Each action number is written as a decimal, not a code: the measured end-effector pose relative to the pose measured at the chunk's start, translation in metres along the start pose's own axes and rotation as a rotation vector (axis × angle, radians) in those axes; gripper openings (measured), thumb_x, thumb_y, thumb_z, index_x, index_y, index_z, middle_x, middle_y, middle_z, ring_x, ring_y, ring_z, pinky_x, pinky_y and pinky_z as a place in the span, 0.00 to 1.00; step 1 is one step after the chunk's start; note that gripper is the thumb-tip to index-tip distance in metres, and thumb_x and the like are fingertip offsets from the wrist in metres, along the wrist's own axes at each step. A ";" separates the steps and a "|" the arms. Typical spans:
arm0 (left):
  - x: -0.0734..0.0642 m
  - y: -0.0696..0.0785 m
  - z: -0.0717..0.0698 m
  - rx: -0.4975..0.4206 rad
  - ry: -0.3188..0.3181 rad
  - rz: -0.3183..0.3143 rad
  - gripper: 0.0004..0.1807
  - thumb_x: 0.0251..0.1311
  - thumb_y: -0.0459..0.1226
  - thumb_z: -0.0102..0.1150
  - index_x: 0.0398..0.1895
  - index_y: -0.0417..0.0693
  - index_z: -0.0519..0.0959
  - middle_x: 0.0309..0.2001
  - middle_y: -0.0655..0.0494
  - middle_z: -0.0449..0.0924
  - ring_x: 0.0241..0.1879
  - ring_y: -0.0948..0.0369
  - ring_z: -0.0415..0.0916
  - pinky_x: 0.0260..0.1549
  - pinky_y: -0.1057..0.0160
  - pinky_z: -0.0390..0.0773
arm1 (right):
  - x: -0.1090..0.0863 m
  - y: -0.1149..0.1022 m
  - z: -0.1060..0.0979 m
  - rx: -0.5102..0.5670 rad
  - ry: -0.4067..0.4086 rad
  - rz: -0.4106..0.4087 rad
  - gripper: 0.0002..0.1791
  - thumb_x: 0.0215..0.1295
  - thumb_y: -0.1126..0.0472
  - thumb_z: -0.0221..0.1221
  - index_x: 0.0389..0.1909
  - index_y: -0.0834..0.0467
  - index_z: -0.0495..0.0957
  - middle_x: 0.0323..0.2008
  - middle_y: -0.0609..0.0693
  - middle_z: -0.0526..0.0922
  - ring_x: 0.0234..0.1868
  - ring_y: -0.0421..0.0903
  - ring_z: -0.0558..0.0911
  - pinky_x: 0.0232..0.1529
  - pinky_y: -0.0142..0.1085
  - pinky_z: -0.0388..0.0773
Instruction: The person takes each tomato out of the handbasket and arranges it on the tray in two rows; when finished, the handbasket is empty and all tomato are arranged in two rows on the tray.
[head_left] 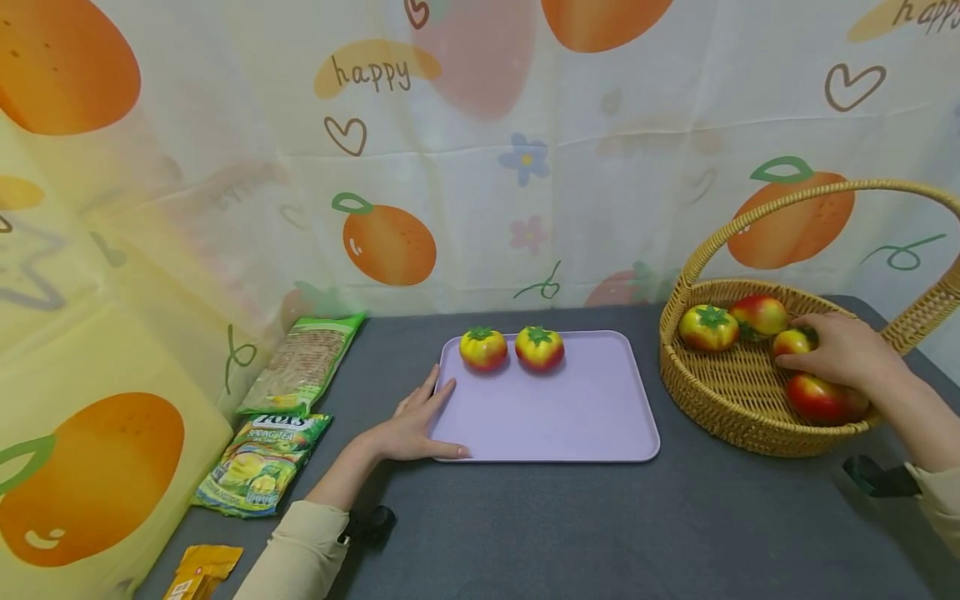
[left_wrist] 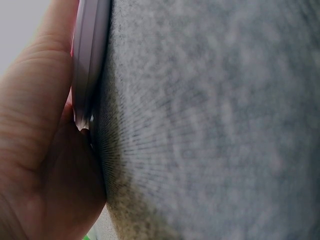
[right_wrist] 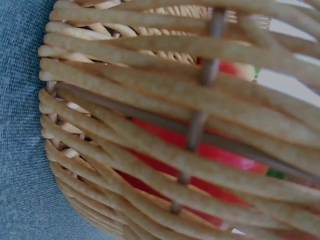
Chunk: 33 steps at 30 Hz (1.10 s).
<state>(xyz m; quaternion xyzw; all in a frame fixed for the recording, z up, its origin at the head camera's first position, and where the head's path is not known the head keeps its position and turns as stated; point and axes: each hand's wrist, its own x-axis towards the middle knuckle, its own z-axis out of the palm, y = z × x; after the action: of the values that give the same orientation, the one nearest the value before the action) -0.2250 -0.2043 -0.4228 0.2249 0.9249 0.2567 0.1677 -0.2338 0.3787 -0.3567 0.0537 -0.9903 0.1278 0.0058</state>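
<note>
My left hand (head_left: 416, 421) rests at the left end of a lilac tray (head_left: 555, 408), fingers spread along its side and thumb over the front left corner. In the left wrist view, that hand lies against the tray rim (left_wrist: 90, 55). Two red-and-yellow fruits with green leafy tops, a left one (head_left: 483, 349) and a right one (head_left: 539, 348), sit at the tray's back left. Inside a wicker basket (head_left: 720, 417), my right hand (head_left: 851, 354) grips a small red-and-yellow fruit (head_left: 792, 342) between thumb and fingers. The right wrist view shows the basket's weave (right_wrist: 125, 105); that hand is hidden there.
Around the gripped fruit lie a yellow-red fruit (head_left: 708, 328), another behind (head_left: 759, 316) and a redder one (head_left: 821, 400). The basket's tall handle (head_left: 817, 193) arches overhead. At the left lie a green-edged bag (head_left: 303, 362), a Fox's candy bag (head_left: 262, 467) and an orange packet (head_left: 202, 571).
</note>
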 end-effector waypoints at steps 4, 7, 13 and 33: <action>0.000 0.001 0.000 -0.006 -0.003 -0.001 0.62 0.49 0.64 0.67 0.79 0.49 0.44 0.77 0.45 0.23 0.74 0.40 0.30 0.66 0.36 0.37 | -0.002 -0.003 -0.001 0.011 0.037 -0.014 0.38 0.58 0.50 0.67 0.54 0.78 0.69 0.51 0.79 0.71 0.52 0.76 0.65 0.49 0.67 0.63; 0.000 0.001 -0.001 -0.014 -0.007 -0.002 0.62 0.49 0.64 0.67 0.79 0.49 0.44 0.77 0.45 0.23 0.74 0.40 0.30 0.66 0.36 0.36 | -0.003 -0.006 -0.002 0.023 0.046 -0.009 0.38 0.57 0.50 0.67 0.54 0.78 0.69 0.52 0.79 0.70 0.52 0.77 0.65 0.49 0.68 0.63; 0.000 0.002 -0.001 -0.021 -0.012 -0.007 0.62 0.49 0.64 0.66 0.79 0.50 0.44 0.77 0.45 0.22 0.74 0.40 0.29 0.66 0.36 0.36 | -0.008 -0.012 -0.003 0.037 0.066 0.010 0.39 0.58 0.49 0.68 0.56 0.77 0.68 0.54 0.80 0.67 0.53 0.77 0.64 0.50 0.69 0.61; -0.001 0.003 -0.002 -0.008 -0.009 -0.010 0.62 0.49 0.64 0.66 0.79 0.49 0.44 0.77 0.44 0.23 0.74 0.38 0.31 0.66 0.35 0.37 | -0.022 -0.035 0.004 0.099 0.253 0.017 0.39 0.61 0.46 0.66 0.61 0.71 0.67 0.58 0.79 0.63 0.54 0.76 0.63 0.47 0.68 0.62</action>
<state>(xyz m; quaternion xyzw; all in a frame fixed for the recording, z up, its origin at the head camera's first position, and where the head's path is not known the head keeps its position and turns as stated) -0.2240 -0.2033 -0.4198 0.2209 0.9241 0.2586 0.1742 -0.2078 0.3460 -0.3519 0.0291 -0.9746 0.1822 0.1269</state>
